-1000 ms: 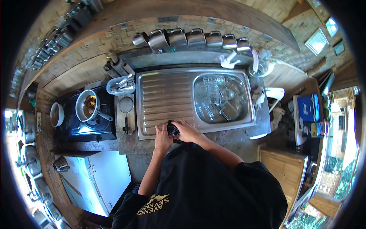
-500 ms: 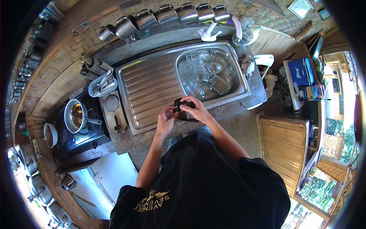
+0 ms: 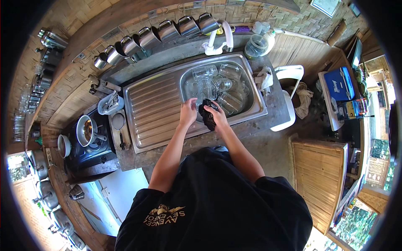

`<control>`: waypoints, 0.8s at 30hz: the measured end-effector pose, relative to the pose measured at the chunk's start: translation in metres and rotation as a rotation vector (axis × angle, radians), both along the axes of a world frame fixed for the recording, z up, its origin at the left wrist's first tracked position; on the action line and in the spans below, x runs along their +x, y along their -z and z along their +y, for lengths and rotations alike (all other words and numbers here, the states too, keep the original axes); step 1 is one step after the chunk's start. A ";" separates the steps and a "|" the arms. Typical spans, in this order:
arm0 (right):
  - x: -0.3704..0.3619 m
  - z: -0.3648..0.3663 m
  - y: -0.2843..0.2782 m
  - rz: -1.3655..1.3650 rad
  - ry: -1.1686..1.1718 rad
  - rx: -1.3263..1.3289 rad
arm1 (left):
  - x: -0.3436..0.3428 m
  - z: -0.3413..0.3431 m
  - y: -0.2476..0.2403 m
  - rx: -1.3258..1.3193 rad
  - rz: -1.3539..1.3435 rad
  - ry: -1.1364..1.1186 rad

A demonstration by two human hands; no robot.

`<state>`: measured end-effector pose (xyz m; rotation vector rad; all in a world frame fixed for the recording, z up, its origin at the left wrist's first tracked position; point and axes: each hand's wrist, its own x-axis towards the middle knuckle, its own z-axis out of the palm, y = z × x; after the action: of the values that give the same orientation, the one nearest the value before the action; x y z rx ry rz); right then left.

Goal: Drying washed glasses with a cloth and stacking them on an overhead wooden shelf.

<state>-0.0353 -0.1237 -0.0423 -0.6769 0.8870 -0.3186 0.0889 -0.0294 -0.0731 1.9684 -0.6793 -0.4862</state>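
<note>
While the right hand (image 3: 220, 118) grips the black bundle (image 3: 207, 119), its long axis pointing roughly forward, the left hand (image 3: 188, 113), loosely curled and seemingly empty, is just left of it; glasses (image 3: 231, 101) lie beyond both in the sink (image 3: 258, 104).

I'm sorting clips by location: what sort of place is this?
A kitchen, probably a rustic one: there is a steel sink with glassware in its basin, a pan on a black stove, and a row of metal mugs along woven walls.
</note>
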 end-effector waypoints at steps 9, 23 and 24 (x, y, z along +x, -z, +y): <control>0.026 -0.033 0.038 -0.358 0.017 0.346 | -0.001 -0.016 0.009 0.220 -0.220 0.125; 0.000 -0.032 0.045 -0.375 -0.024 0.280 | 0.022 -0.035 0.018 -0.020 0.000 -0.179; -0.004 -0.032 0.042 -0.373 -0.021 0.277 | 0.023 -0.040 0.015 -0.068 0.028 -0.175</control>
<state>-0.0393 -0.1555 -0.0847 -0.3534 0.5526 -0.2852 0.1119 -0.0693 -0.0879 1.9324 -0.4936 -0.3782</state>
